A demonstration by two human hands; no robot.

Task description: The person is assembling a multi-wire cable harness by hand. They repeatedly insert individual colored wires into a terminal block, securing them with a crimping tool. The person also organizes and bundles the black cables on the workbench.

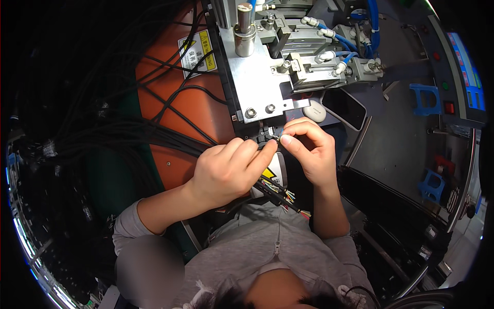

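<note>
Counting two hands at work, one small black connector (271, 135), one cable end with coloured wires, two blue brackets, one white mouse and one dark phone. The left hand (226, 172) is coming in from 7 o'clock, knuckles up, fingers curling narrow and its thumb pressing toward the connector at frame centre. The right hand (309, 149) is reaching up from 5 o'clock, wrist bent, thumb and forefinger pinching the connector from the 3 o'clock side. The connector is sitting just under the lower edge of the metal plate (252, 82), a small dark block mostly hidden by fingertips. The multicoloured wires (285, 198) are trailing toward 5 o'clock below the hands. Black cables (154, 129) are fanning out toward 9 o'clock over the orange surface (203, 108). The mouse (314, 110) and phone (343, 108) are lying at 1 o'clock; the blue brackets (424, 99) are sitting at 3 o'clock.
</note>
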